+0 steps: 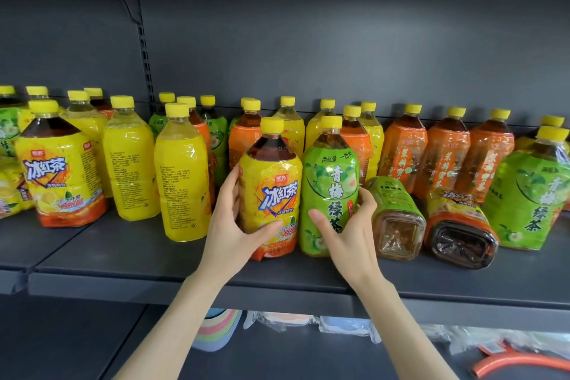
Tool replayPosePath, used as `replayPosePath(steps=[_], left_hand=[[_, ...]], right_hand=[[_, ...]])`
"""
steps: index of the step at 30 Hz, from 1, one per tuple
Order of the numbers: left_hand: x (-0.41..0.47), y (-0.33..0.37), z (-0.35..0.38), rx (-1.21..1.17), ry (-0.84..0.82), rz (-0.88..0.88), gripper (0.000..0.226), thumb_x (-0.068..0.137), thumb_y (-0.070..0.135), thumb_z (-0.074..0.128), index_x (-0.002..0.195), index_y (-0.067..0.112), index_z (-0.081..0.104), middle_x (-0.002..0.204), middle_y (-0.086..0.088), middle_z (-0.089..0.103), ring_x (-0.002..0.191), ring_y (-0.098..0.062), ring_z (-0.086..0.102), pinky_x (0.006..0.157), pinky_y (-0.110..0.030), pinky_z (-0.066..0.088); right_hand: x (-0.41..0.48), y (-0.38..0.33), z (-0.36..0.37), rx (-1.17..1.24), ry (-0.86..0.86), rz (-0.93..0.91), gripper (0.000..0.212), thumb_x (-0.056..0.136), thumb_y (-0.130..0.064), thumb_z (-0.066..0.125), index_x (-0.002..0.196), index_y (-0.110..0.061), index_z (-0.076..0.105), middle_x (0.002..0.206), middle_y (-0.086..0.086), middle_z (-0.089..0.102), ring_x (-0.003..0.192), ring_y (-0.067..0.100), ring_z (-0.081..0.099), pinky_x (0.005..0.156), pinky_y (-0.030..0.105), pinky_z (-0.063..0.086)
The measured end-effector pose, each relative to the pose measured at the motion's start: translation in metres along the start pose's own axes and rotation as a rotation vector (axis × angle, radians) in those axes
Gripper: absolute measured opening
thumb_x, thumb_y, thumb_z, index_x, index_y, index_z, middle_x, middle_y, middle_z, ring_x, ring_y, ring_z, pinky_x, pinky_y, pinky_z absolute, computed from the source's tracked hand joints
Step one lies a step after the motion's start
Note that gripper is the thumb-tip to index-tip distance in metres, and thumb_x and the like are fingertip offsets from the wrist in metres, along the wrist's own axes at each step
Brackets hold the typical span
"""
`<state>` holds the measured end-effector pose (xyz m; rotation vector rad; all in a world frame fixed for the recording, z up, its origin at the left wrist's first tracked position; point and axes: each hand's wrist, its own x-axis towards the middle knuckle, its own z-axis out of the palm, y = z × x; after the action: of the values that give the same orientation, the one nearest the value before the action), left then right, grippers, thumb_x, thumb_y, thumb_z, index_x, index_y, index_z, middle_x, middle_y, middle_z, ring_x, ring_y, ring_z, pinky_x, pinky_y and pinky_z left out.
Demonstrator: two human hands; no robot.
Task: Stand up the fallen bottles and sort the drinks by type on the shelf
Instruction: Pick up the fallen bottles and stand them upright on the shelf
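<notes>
- Two upright bottles at the shelf (129,259) front are held: yellow-label iced black tea bottle (271,194) in the left hand (229,230), green-label plum green tea bottle (330,191) in the right hand (348,237). The two bottles stand side by side, touching or nearly so.
- Step in hand, as judged: the two types are being separated, yellow toward the yellow group on the left, green toward the green bottle (530,191) at far right.
- To be done well: bottles kept vertical and slid or lifted low; grip kept on the label mid-body, not the cap; neighbours behind not to be nudged.
- The right-hand path is blocked by two fallen bottles: fallen green-label bottle (398,219) just beside the right hand, fallen yellow-label bottle (459,225) next to it, both with bases toward the camera. These are best stood up first.
- Left fingers: wrapped around the yellow bottle's left side, thumb across the lower front, closed in a grip.
- Right fingers: thumb laid on the green label front, remaining fingers curled behind the right side; probably a full grip, though the far-side contact is hidden.
- Orange-label bottles (444,154) stand grouped at the back right, already roughly sorted.
</notes>
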<state>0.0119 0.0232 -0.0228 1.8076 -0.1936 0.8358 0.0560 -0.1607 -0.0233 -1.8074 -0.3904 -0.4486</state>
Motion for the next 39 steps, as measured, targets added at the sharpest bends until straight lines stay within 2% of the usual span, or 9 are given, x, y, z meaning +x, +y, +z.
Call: replayPosePath(steps=[3, 6, 11, 18, 25, 30, 33, 36, 39], left_hand=[[0.002, -0.004, 0.001, 0.027, 0.006, 0.0, 0.093, 0.067, 0.036, 0.079, 0.136, 0.049, 0.019, 0.145, 0.011, 0.038, 0.128, 0.003, 0.04, 0.092, -0.01, 0.043], [0.003, -0.01, 0.003, 0.077, 0.026, 0.008, 0.095, 0.069, 0.039, 0.077, 0.142, 0.043, 0.016, 0.148, 0.008, 0.034, 0.132, -0.006, 0.038, 0.097, -0.023, 0.044], [0.007, -0.013, 0.008, 0.203, 0.107, 0.031, 0.09, 0.073, 0.037, 0.072, 0.141, 0.038, 0.013, 0.151, 0.001, 0.027, 0.134, -0.009, 0.032, 0.096, -0.022, 0.041], [0.003, -0.014, 0.011, 0.314, 0.101, 0.06, 0.088, 0.08, 0.03, 0.069, 0.14, 0.036, 0.006, 0.154, -0.004, 0.02, 0.131, -0.001, 0.023, 0.085, 0.004, 0.027], [-0.01, -0.012, 0.012, 0.45, 0.11, 0.028, 0.086, 0.084, 0.029, 0.067, 0.15, 0.017, 0.012, 0.155, -0.007, 0.021, 0.139, -0.019, 0.028, 0.098, -0.029, 0.04], [-0.027, -0.006, 0.009, 0.44, 0.191, 0.075, 0.059, 0.083, 0.022, 0.07, 0.133, 0.005, 0.045, 0.136, -0.013, 0.044, 0.119, -0.028, 0.051, 0.082, -0.043, 0.057], [-0.033, 0.002, 0.011, 0.433, 0.235, 0.173, 0.033, 0.083, 0.025, 0.065, 0.109, 0.006, 0.061, 0.12, -0.011, 0.053, 0.105, -0.026, 0.058, 0.071, -0.035, 0.057], [-0.036, 0.016, 0.022, 0.363, 0.195, 0.214, 0.021, 0.08, 0.025, 0.061, 0.091, 0.008, 0.065, 0.1, -0.004, 0.06, 0.089, -0.018, 0.06, 0.066, -0.019, 0.05], [-0.036, 0.029, 0.042, 0.294, 0.079, 0.194, 0.015, 0.082, 0.028, 0.058, 0.082, 0.014, 0.064, 0.079, 0.005, 0.064, 0.07, -0.011, 0.059, 0.06, -0.028, 0.051]], right_hand=[[0.005, 0.004, 0.004, 0.013, -0.016, 0.007, 0.092, 0.08, -0.026, 0.074, 0.144, -0.005, 0.011, 0.136, 0.002, 0.034, 0.126, 0.011, 0.039, 0.092, 0.0, 0.033], [0.009, 0.007, 0.004, 0.002, -0.023, 0.018, 0.094, 0.081, -0.026, 0.073, 0.146, -0.005, 0.008, 0.141, 0.005, 0.033, 0.131, 0.014, 0.037, 0.104, 0.016, 0.034], [0.019, 0.006, 0.008, -0.049, -0.019, 0.031, 0.092, 0.085, -0.025, 0.069, 0.148, -0.002, 0.007, 0.151, 0.012, 0.026, 0.14, 0.021, 0.028, 0.116, 0.04, 0.028], [0.019, 0.005, 0.014, -0.303, -0.002, -0.008, 0.093, 0.091, -0.034, 0.06, 0.149, 0.003, -0.002, 0.151, 0.021, 0.017, 0.141, 0.033, 0.021, 0.109, 0.03, 0.026], [0.014, -0.005, 0.004, -0.463, -0.048, 0.042, 0.094, 0.093, -0.043, 0.055, 0.151, -0.004, -0.008, 0.159, 0.014, 0.014, 0.138, 0.033, 0.033, 0.103, 0.039, 0.038], [0.005, -0.012, -0.008, -0.627, -0.006, 0.032, 0.067, 0.097, -0.035, 0.051, 0.149, -0.006, 0.02, 0.147, 0.012, 0.04, 0.12, 0.034, 0.052, 0.09, 0.041, 0.045], [-0.002, -0.016, -0.017, -0.646, 0.072, -0.067, 0.039, 0.097, -0.031, 0.051, 0.13, -0.009, 0.051, 0.125, 0.01, 0.056, 0.104, 0.033, 0.06, 0.078, 0.04, 0.05], [-0.005, -0.019, -0.031, -0.618, 0.154, -0.163, 0.022, 0.095, -0.027, 0.055, 0.103, -0.01, 0.066, 0.101, 0.007, 0.064, 0.083, 0.032, 0.063, 0.068, 0.039, 0.05], [-0.006, -0.018, -0.055, -0.59, 0.214, -0.207, 0.015, 0.092, -0.018, 0.058, 0.09, -0.008, 0.068, 0.088, 0.007, 0.065, 0.071, 0.03, 0.061, 0.063, 0.039, 0.05]])
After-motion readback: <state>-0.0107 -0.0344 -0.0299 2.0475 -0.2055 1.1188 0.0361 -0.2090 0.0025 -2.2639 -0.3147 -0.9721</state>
